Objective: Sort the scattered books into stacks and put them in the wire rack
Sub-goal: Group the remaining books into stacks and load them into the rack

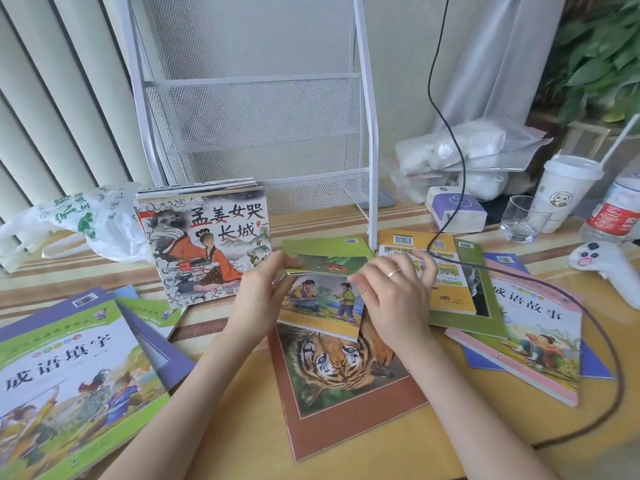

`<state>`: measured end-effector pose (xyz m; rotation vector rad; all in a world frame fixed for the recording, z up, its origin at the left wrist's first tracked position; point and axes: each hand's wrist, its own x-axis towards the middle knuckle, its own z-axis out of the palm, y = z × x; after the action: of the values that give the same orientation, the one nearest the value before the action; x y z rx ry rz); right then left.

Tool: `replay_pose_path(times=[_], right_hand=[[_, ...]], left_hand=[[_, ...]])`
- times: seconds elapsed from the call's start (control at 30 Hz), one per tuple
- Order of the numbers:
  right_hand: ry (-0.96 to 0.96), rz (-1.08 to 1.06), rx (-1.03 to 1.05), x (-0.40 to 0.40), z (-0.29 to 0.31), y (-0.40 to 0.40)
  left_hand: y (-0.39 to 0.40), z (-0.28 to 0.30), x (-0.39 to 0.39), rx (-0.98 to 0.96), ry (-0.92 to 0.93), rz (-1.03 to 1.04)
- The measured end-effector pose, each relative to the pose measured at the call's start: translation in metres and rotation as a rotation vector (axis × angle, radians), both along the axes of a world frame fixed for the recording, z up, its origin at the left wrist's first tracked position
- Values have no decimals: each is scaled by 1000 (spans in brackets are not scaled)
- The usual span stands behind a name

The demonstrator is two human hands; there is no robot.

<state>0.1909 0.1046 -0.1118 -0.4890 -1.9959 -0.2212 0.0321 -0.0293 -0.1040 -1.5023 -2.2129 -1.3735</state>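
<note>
The wire rack (249, 109) is white-coated metal with fine mesh panels and a matt finish. In front of the rack, the table (467, 427) is smooth, glossy wood-look laminate with striped inlay. The books on it have paper covers; the tiger book (341, 382) shows a slight sheen. Left of the rack lies a thin, crinkled plastic bag (79, 220). Right of the rack are clear plastic bags (467, 147), a paper cup (564, 192) with a plastic lid, a clear smooth glass (523, 218) and a clear plastic bottle (616, 209).
</note>
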Motion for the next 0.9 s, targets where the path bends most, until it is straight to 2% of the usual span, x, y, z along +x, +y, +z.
replay_pose_path(times=[0.17,0.23,0.3,0.4,0.47,0.53,0.6,0.67,0.8,0.9], right_hand=[[328,100,49,6,9,-8],[358,133,39,10,8,-10],[323,137,-55,10,6,-8],[280,115,-307,8,2,4],[219,225,-588,9,2,8],[140,365,-873,11,3,6],[100,477,-1053,11,3,2],[98,539,-1109,8,5,0],[20,487,-1207,8,-1,10],[-56,348,-1232,10,-6,24]], left_hand=[[2,10,5,213,-4,92],[2,19,8,301,-47,114],[2,30,12,391,-77,133],[-1,48,17,555,-74,201],[-6,62,21,645,-93,254],[-9,72,19,658,-129,311],[-7,73,11,553,-220,327],[-1,64,2,361,-378,291],[3,46,0,-250,-544,236],[-16,49,-1,-653,-555,200]])
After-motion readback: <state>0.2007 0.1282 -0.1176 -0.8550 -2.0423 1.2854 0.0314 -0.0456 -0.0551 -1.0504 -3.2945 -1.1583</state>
